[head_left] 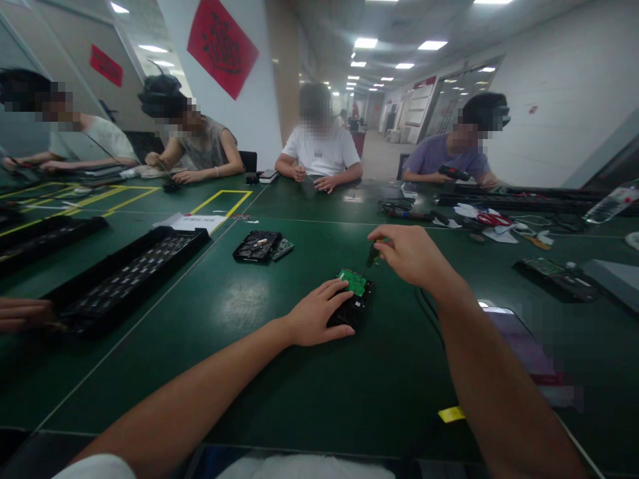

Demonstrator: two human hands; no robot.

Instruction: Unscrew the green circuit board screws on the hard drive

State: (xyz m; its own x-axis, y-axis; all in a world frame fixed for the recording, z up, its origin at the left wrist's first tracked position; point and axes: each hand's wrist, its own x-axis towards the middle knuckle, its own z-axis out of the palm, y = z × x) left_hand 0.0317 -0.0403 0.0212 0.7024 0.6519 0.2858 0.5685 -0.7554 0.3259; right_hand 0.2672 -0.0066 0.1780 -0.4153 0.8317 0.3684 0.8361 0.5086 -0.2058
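A black hard drive point(360, 311) with a green circuit board point(353, 282) on its upper face lies on the green table in front of me. My left hand point(319, 311) holds it from the left, fingers across the top and thumb along its near edge. In my right hand point(407, 251), raised over the drive's far right corner, is a screwdriver point(371, 256) with a dark handle. It points down, its tip by the edge of the circuit board; whether it touches a screw I cannot tell.
Another black drive point(257, 246) with a loose circuit board point(283, 249) lies farther left. Long black trays point(134, 276) of small parts stand at the left, where another person's hand point(22, 314) reaches in. A phone point(519, 339) lies by my right forearm. Several people sit opposite.
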